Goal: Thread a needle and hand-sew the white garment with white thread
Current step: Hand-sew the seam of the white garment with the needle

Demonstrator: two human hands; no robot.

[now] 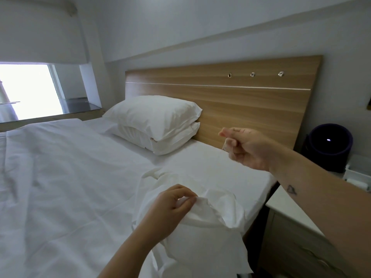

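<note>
The white garment [202, 233] lies bunched on the near right part of the bed. My left hand [172, 203] pinches a fold of it between thumb and fingers. My right hand [245, 147] is raised out over the bed's right side, well above the garment, with thumb and forefinger pinched together. A thin white thread [223, 146] seems to hang from that pinch. The needle itself is too small to make out.
The bed [60, 177] is covered by a rumpled white sheet, with two stacked pillows [158, 125] against a wooden headboard [241, 101]. A white nightstand [289, 209] stands at the right with a dark round speaker [329, 145] behind it. A window [24, 91] is at the far left.
</note>
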